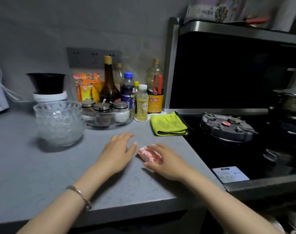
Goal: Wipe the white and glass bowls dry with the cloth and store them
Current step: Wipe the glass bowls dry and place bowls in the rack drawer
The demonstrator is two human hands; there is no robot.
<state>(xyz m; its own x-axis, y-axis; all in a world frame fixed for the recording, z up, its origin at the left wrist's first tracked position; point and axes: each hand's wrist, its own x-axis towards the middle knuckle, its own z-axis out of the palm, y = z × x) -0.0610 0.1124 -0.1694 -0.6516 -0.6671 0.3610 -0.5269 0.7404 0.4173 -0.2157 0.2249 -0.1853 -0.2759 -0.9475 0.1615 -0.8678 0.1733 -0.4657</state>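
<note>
view from above a grey countertop [42,174], with both bare forearms reaching in from six o'clock. the left hand [117,152] lies near the middle of the view, palm down on the counter, fingers straight and relaxed, holding nothing; a thin bracelet [79,194] circles its wrist. just beside it, at three o'clock, the right hand [167,163] has its fingers curled round a small crumpled pink cloth [148,154], which rests on the counter between the two hands.

the glass bowls [59,123], a nested stack of clear faceted bowls, stand upright on the counter at ten o'clock from the left hand, well apart from it. behind the stack, at twelve o'clock from it, a black bowl [46,82] sits on a white tub [50,97].

a folded yellow-green cloth [168,124] lies at twelve o'clock from the right hand, by the edge of a black stove [245,157]. a dark pressure cooker lid [226,128] sits on the stove at three o'clock from that cloth. along the back wall at twelve o'clock stand several bottles [109,81], with lidded spice jars [104,108] in front of them.
</note>
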